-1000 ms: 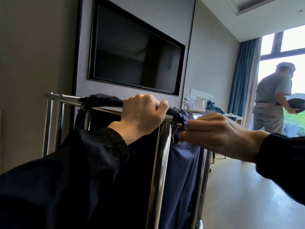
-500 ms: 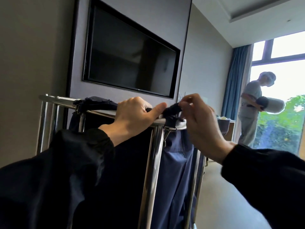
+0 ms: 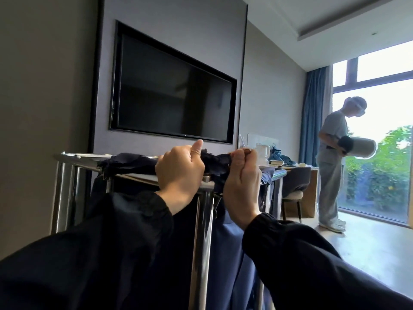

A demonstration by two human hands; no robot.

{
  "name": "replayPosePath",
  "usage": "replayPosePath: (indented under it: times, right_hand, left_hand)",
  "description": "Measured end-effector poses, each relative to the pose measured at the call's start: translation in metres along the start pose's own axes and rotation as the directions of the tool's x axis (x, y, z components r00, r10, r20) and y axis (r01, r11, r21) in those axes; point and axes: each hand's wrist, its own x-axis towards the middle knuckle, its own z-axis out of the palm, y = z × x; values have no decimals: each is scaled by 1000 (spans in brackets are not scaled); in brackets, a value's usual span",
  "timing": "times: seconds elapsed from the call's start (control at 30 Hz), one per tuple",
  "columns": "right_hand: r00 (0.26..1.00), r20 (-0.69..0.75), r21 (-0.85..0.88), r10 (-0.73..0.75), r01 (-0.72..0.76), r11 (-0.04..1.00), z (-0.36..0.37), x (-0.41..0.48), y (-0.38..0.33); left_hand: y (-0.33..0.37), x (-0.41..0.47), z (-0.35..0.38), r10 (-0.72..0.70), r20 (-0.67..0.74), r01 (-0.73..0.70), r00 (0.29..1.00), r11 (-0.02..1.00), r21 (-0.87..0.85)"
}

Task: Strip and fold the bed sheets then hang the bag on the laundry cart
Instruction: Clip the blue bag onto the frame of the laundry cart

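Up close, the person's left hand [image 3: 178,173] curls round the bunched top edge of the dark navy bag [image 3: 215,162], thumb sticking up, right over the top rail of the chrome laundry cart [image 3: 202,242]. The right hand [image 3: 242,186] sits just beside it, fingers folded in on the same gathered fabric. Below the rail the bag's cloth hangs down inside the cart's frame. Both arms wear black sleeves [image 3: 100,253].

Behind the cart, a grey wall [image 3: 272,86] carries a television [image 3: 172,92] with a dark screen, set in a recessed panel. Further right along that wall stands a wooden desk [image 3: 312,191] with a pale jug [image 3: 262,152] and some blue cloth [image 3: 279,156] on it, and a chair [image 3: 295,194] at it. A blue curtain [image 3: 312,121] hangs beside a tall bright window [image 3: 384,104] with green foliage outside. Another person [image 3: 331,139] stands on the pale floor [image 3: 362,253] by the glass, holding a pale cylinder [image 3: 363,147].
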Motion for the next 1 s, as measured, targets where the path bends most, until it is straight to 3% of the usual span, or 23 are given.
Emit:
replayPosePath:
  times: [0.17,0.3,0.37,0.47,0.57,0.67,0.73,0.83,1.0]
  right_hand:
    - [1000,8,47,25,-25,999,6,-1,9]
    - [991,130,151,-12,-7,989,3,-1,0]
    - [962,240,180,-132,90,980,-8,-4,-7]
    - [849,341,134,-403,380,915,-30,-1,-14]
    - [636,491,64,-595,655,753,-57,13,-4]
    - [364,702,71,-612,819,569,-76,18,10]
    - [261,767,86,-586,863,497,-77,17,12]
    - [219,790,75,-572,892,446,-71,14,11]
    - [248,870,-8,-427,871,491,-76,8,13]
  left_hand:
    - [-21,-8,6,363,-195,-360,911,932,53]
    - [-36,-5,3,459,-190,-457,868,887,57]
    - [-40,-4,3,484,-181,-490,856,872,18]
    - [-42,-4,2,534,-188,-540,824,841,23]
    - [-41,-5,1,549,-175,-550,817,834,49]
    - [-38,-7,2,540,-163,-535,825,841,79]
    - [-36,-8,2,532,-161,-525,831,846,88]
    - [-34,-9,2,528,-156,-521,835,849,90]
    - [-28,-12,2,524,-155,-515,837,851,99]
